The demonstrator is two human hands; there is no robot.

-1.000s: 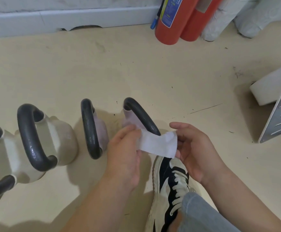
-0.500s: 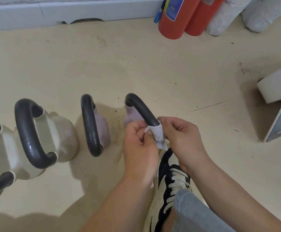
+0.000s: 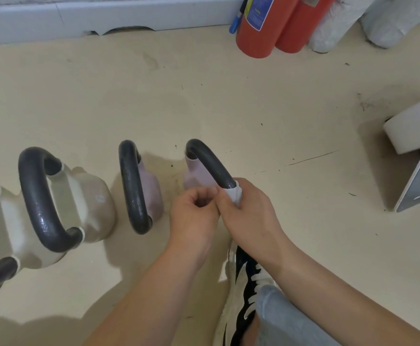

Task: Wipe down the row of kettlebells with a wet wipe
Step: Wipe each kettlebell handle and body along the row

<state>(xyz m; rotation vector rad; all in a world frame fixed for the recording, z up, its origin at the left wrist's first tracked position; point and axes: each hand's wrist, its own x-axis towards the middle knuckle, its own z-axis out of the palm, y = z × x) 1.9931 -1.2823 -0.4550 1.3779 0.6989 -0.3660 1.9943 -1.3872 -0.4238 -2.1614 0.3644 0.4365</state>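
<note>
The right hand point(image 3: 250, 218) squeezed the wet wipe point(image 3: 234, 196) around the black handle point(image 3: 211, 166) of the pink kettlebell point(image 3: 194, 176). The left hand point(image 3: 194, 218) sat curled right beside it. I could not tell if it held anything.

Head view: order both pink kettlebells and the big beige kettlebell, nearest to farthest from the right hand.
1. Black-handled pink kettlebell, rightmost: right hand holds a white wipe on its handle.
2. Second pink kettlebell, just left.
3. Beige black-handled kettlebell, farther left.
</note>
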